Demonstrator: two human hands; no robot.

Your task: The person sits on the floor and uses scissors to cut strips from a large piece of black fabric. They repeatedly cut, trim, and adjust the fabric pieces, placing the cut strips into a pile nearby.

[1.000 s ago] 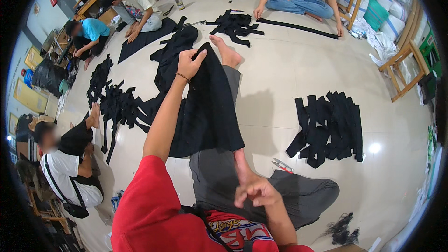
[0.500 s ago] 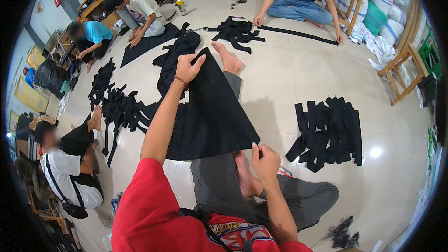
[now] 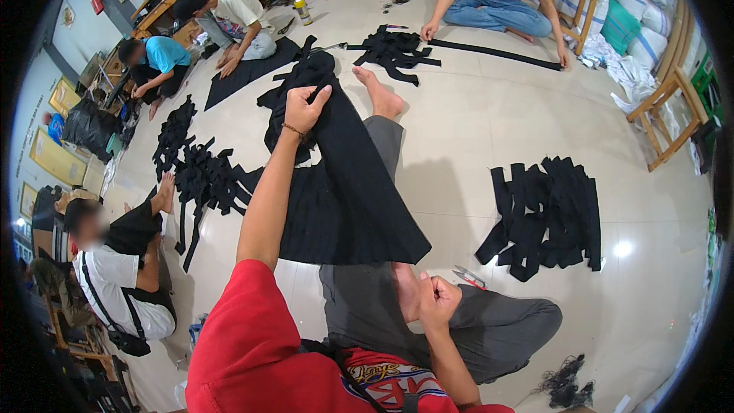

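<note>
My left hand (image 3: 307, 112) is closed on the upper edge of a black cloth (image 3: 359, 199), which hangs down across my lap and shin. Below the cloth's lower right corner, my right hand (image 3: 439, 302) is closed in a pinch, apart from the cloth; what it holds, if anything, is too small to make out. Thread snips (image 3: 472, 278) with a red handle lie on the floor just beyond my right hand. More bunched black cloth (image 3: 310, 80) lies past my left hand.
Cut black strips (image 3: 547, 218) lie in a stack at right, with tangled strips (image 3: 206, 180) at left. Across the floor a person (image 3: 493, 0) stretches a black strip (image 3: 497, 55). Other people sit at left. A wooden stool (image 3: 669, 118) stands at right; dark thread scraps (image 3: 567, 382) lie lower right.
My right hand has come off the cloth's lower right corner and moved down toward me. My left hand keeps its hold, slightly lower, and the cloth's upper part has folded over somewhat.
</note>
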